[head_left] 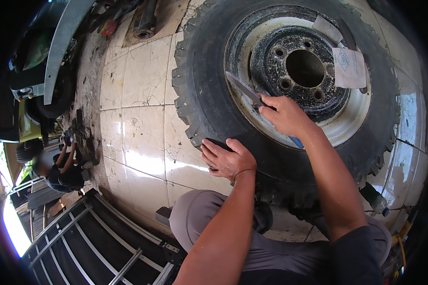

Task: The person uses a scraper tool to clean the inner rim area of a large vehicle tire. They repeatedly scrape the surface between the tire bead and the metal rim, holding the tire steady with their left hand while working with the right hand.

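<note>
A large black tyre [204, 90] with chunky tread lies flat on the floor before me, mounted on a worn white and black steel rim [354, 116]. My right hand [285, 115] is closed round a knife [243, 87], its blade pointing to the far left over the rim's edge; a blue handle end shows below the palm. My left hand [228, 159] lies on the tyre's near left side, fingers somewhat apart. A dark patch shows beside its fingers; I cannot tell what it is. On the rim's right rest a printed sandpaper-like sheet [349, 69], a greyish folded piece [327, 29] and a dark bar [346, 34].
Cracked pale tiles [142, 114] surround the tyre. A metal-framed black rack [104, 232] stands at lower left. Another person [64, 168] crouches at far left near a vehicle [31, 85]. A metal tube [146, 21] lies at the back, a plastic bottle [376, 200] at right.
</note>
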{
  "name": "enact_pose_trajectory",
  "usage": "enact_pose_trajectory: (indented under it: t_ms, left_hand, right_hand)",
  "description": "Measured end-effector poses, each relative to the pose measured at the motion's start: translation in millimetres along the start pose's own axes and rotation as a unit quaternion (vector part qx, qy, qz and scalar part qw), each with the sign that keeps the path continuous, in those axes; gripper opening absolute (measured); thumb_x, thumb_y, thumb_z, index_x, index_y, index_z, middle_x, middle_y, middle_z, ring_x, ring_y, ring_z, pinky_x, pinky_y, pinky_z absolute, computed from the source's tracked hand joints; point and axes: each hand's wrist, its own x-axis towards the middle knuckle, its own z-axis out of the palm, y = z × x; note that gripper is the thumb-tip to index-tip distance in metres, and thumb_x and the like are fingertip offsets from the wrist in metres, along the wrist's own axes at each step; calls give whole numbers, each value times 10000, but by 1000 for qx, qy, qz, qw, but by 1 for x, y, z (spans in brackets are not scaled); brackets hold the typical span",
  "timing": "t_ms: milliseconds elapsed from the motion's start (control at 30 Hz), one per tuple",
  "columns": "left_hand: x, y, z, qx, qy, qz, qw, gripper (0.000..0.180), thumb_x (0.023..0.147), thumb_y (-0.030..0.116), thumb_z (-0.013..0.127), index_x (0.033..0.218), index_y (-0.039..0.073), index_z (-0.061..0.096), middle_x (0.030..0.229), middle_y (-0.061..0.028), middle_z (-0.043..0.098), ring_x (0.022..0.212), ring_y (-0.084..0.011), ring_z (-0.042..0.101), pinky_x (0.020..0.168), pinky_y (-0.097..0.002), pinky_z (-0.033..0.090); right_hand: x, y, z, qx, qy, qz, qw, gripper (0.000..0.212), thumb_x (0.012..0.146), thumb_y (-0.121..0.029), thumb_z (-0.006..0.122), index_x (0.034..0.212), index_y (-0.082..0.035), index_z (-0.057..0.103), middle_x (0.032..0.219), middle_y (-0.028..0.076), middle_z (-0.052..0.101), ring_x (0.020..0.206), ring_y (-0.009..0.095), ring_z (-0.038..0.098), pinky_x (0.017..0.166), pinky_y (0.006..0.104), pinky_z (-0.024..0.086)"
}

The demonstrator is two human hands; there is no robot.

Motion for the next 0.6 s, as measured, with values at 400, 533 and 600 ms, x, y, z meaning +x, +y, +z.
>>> enact_pose_trajectory:
  t_ms: [400, 533, 600]
  left_hand:
    - [0, -1, 1, 14, 5, -5, 1000, 692, 950, 402, 426, 1533, 47, 307, 1559, -170, 351, 1460, -318, 288, 1111, -628, 244]
    - [-1, -5, 1, 17, 2, -2, 1000, 698, 950, 414, 416, 1534, 49, 306, 1565, -170, 342, 1458, -316, 291, 1111, -628, 241]
    - [0, -1, 1, 13, 3, 4, 1000, 697, 952, 420, 409, 1534, 51, 308, 1567, -170, 338, 1457, -314, 293, 1111, -628, 241]
  right_hand:
    - [-5, -15, 6, 18, -1, 47, 999, 519, 938, -236, 542, 1379, 37, 521, 1089, 339, 641, 1060, 417, 659, 920, 403, 493]
    - [-34, 3, 18, 34, 9, 29, 999, 496, 937, -235, 547, 1349, 40, 545, 1056, 343, 641, 1036, 444, 642, 910, 435, 495]
    - [-16, -10, 23, -5, 70, -11, 997, 466, 939, -232, 546, 1321, 33, 572, 1029, 339, 648, 1021, 443, 645, 903, 458, 497]
